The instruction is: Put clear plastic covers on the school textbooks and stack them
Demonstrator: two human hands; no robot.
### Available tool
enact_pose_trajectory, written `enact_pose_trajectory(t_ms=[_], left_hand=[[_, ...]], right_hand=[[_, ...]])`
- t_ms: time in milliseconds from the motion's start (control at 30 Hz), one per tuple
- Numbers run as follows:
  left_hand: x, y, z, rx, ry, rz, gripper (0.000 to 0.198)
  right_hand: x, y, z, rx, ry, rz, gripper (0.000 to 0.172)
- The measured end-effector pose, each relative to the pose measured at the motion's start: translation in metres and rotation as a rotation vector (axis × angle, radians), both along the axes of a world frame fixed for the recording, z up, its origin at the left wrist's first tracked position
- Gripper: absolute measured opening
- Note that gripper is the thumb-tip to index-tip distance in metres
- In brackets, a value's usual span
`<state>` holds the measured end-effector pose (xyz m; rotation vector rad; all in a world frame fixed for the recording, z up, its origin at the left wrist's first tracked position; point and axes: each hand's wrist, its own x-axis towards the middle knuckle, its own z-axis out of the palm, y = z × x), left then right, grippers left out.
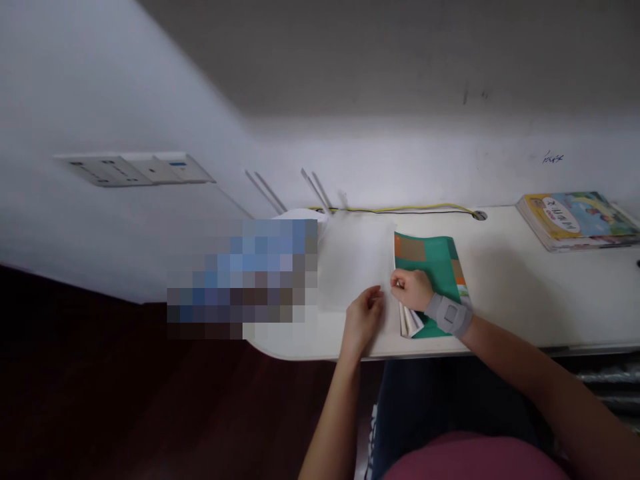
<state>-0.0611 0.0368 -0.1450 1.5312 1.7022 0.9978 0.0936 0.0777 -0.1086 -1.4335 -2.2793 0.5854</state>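
Observation:
A green book (434,257) with orange and brown patches lies on the white desk, its lower pages fanned out. Against its left side spreads a translucent, film-like sheet (353,257). My right hand (414,288), a grey band round its wrist, rests over the book's left edge, fingertips closed in a pinch. Just left of it, over the sheet, my left hand (365,313) has its fingers curled in towards the thumb. What either hand pinches is too small to make out.
A stack of books (580,217) sits at the desk's right end. Yellow and black cables (400,209) run along the wall to a cable hole (480,215). Grey antenna-like rods (316,190) stand at the back. A blurred-out patch (265,267) covers the left end.

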Motion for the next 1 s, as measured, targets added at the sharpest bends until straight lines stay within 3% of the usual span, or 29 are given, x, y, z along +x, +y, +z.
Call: enact_pose_trajectory(t_ms=[200, 300, 433, 533, 600, 733, 900, 967, 1000], left_hand=[[0.000, -0.002, 0.001, 0.025, -0.056, -0.039, 0.033], [-0.002, -0.006, -0.001, 0.052, -0.081, 0.047, 0.034], [-0.014, -0.014, -0.006, 0.111, 0.072, 0.194, 0.032], [-0.020, -0.020, -0.011, 0.246, 0.202, 0.211, 0.029], [-0.021, -0.022, -0.012, 0.322, 0.264, 0.220, 0.028], [-0.015, -0.028, -0.005, 0.420, 0.327, 0.247, 0.027], [0.003, -0.043, 0.020, 0.550, 0.281, 0.251, 0.023], [0.014, -0.051, 0.026, 0.597, 0.187, 0.267, 0.023], [0.022, -0.054, 0.028, 0.622, 0.127, 0.285, 0.025]], right_hand=[[-0.018, -0.003, 0.002, 0.000, -0.032, 0.034, 0.018], [-0.020, -0.001, 0.002, -0.029, -0.044, 0.061, 0.023], [0.003, -0.012, 0.003, -0.019, -0.016, 0.220, 0.033], [0.032, -0.034, 0.000, 0.097, -0.082, 0.413, 0.053], [0.047, -0.048, -0.004, 0.166, -0.159, 0.449, 0.060], [0.057, -0.058, -0.011, 0.141, -0.137, 0.408, 0.043], [0.055, -0.054, -0.012, 0.051, 0.117, 0.339, 0.017], [0.057, -0.057, -0.011, 0.060, 0.267, 0.247, 0.004], [0.059, -0.060, -0.011, 0.088, 0.344, 0.168, 0.007]])
